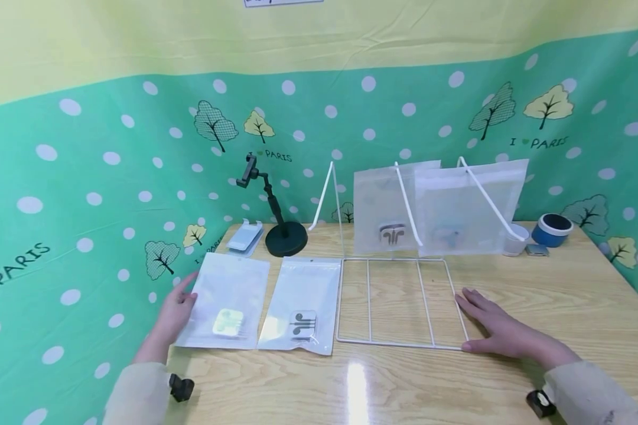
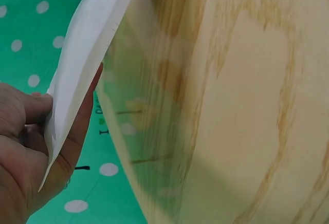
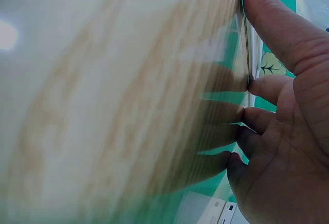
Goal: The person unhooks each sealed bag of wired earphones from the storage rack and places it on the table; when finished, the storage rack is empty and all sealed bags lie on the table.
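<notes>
My left hand (image 1: 171, 313) is at the left edge of a white zip pouch (image 1: 234, 283); in the left wrist view, thumb and fingers pinch the pouch (image 2: 85, 49) from both sides. A pale square case shows through its front. Beside it lies a second pouch (image 1: 311, 295) with earphones visible in a clear square box. To its right stands a white wire display rack (image 1: 369, 301) with upright arms. My right hand (image 1: 502, 330) rests with spread fingers at the right side of the rack's base, thumb by the front corner. Two pouches (image 1: 468, 206) hang from the rack.
Behind the flat pouches stand a black phone holder (image 1: 286, 239) and a small light-blue stand (image 1: 244, 237). At the back right are a white cup (image 1: 516, 239), a blue round container (image 1: 552, 230) and a small grey box (image 1: 537, 250). A patterned green cloth (image 1: 111, 206) borders the table.
</notes>
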The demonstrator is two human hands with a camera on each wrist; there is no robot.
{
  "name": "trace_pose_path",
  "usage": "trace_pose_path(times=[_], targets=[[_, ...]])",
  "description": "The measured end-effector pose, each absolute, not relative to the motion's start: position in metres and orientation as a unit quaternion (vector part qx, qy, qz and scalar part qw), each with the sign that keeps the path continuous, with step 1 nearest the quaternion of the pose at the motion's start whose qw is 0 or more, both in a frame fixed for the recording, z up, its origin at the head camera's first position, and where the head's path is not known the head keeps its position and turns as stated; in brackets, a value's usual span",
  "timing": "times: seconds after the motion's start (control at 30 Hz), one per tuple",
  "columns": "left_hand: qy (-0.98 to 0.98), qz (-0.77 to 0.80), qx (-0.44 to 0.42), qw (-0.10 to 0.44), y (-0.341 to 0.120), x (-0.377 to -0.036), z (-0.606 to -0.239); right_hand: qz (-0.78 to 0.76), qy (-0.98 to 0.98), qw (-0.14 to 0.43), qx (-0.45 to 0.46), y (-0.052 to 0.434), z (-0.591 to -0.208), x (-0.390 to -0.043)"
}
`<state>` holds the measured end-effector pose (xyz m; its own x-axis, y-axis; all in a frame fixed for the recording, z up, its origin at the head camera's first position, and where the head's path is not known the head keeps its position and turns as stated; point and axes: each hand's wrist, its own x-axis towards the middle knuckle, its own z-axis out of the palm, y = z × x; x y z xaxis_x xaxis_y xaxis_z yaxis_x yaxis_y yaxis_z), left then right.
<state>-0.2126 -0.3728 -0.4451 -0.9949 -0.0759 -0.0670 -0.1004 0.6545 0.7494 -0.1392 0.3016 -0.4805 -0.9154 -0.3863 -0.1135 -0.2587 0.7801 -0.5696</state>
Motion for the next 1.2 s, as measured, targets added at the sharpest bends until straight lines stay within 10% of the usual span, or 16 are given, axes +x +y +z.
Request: trace_pose_path(times=[1.2], targets=[[0.993, 0.109, -0.012, -0.050, -0.317, -0.222, -0.441, -0.278, 0.939, 0.109, -0.172, 0.298, -0.476, -0.136]])
